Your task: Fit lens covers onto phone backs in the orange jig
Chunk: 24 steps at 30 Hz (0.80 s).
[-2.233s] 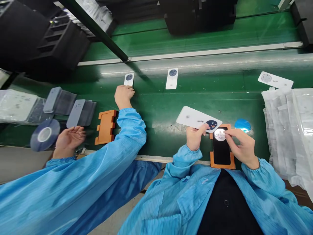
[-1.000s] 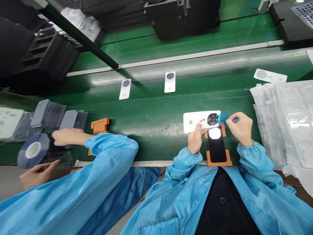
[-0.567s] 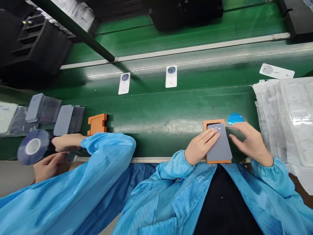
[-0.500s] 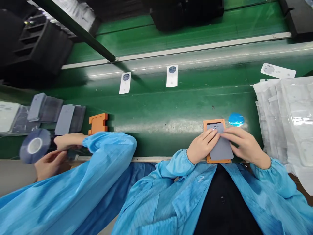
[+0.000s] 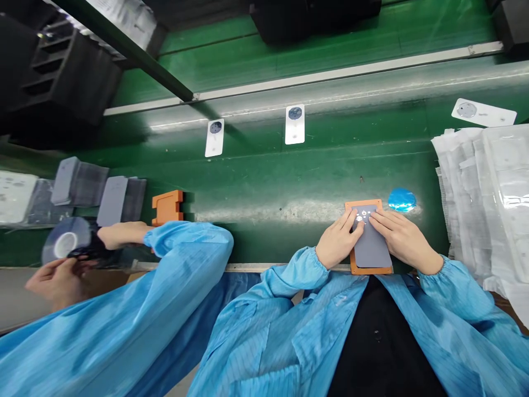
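Observation:
A grey phone back cover with camera holes near its top lies on an orange fixture at the bench's near edge. My left hand grips the cover's upper left side, its thumb and fingertips pressed on it beside the holes. From the other side, my right hand presses its fingertips on the cover's upper right edge. The fixture's rim shows at the top and bottom; its middle is hidden beneath the cover. A shiny blue round film lies just beyond my right hand.
White phone-shaped pieces lie along the back of the green bench. Clear plastic trays are stacked at right. At left, a co-worker's hands work by a tape roll, near grey covers and another orange fixture.
The grey cover now sits straighter on the fixture. My right hand has settled onto its right edge, and my left fingers have shifted left, uncovering the camera holes. The co-worker's near hand moved left.

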### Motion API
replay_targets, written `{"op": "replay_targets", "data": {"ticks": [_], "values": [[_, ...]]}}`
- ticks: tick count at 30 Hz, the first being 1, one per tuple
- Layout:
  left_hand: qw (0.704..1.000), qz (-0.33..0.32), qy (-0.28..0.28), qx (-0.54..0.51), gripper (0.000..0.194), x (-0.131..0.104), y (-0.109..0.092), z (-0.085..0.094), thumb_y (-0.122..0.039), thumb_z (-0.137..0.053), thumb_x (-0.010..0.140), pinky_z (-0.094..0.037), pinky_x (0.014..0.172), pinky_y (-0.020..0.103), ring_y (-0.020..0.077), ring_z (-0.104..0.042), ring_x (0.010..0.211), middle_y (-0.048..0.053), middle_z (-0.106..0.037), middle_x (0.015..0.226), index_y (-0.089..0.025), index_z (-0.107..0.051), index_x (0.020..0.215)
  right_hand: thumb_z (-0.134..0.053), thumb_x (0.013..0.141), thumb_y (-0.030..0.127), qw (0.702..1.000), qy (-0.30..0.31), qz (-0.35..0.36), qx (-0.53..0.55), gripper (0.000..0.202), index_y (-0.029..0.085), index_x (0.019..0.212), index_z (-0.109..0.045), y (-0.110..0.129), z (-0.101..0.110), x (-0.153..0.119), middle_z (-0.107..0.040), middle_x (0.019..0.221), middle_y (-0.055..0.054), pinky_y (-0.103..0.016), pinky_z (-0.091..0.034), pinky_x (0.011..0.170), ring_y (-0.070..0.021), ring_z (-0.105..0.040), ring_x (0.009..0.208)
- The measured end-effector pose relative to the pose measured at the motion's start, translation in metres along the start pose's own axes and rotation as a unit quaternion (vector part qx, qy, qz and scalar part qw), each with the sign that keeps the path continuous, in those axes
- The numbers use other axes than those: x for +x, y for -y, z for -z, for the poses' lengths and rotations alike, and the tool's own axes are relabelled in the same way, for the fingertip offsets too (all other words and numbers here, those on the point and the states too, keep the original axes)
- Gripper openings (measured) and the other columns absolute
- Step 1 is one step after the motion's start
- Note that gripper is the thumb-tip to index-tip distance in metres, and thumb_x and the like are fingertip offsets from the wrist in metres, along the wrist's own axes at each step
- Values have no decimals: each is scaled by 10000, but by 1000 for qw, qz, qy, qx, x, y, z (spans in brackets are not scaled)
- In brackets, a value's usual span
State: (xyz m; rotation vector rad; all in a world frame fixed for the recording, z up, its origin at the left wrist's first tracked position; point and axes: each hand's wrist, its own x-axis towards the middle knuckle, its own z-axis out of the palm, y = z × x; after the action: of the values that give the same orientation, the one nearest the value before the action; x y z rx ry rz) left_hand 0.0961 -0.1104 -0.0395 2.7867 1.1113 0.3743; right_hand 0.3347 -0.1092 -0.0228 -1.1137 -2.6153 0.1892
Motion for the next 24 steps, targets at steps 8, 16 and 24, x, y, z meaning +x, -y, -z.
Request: {"op": "replay_targets", "data": {"ticks": [8,16,24], "values": [[999,-2,35,37,369,-3,-9,2,-160,-518,974,-410,1183,597,431,-427,1476,324,-472,1521,-71,-580,1327,-473,897,55,999,48,-13,-22,692,65,1581,-367,9,-10,-7,-438,1594,-193,-584,-356,1231,-352,-416,1489],[993,28,98,-66,540,-15,-16,19,-272,-612,898,-321,1230,617,425,-441,1446,265,-436,1575,-87,-576,1405,-471,881,53,999,38,-27,-22,755,78,1619,-311,20,-11,-31,-464,1585,-153,-547,-357,1249,-317,-434,1482],[923,83,-12,-376,618,-16,30,15,-323,-822,824,-343,1231,614,370,-343,1532,124,-601,1480,-236,-618,1400,-489,985,104,973,-99,11,208,524,260,1479,-568,18,-2,-31,-641,1428,-75,-533,-515,1133,-306,-567,1377]]}}
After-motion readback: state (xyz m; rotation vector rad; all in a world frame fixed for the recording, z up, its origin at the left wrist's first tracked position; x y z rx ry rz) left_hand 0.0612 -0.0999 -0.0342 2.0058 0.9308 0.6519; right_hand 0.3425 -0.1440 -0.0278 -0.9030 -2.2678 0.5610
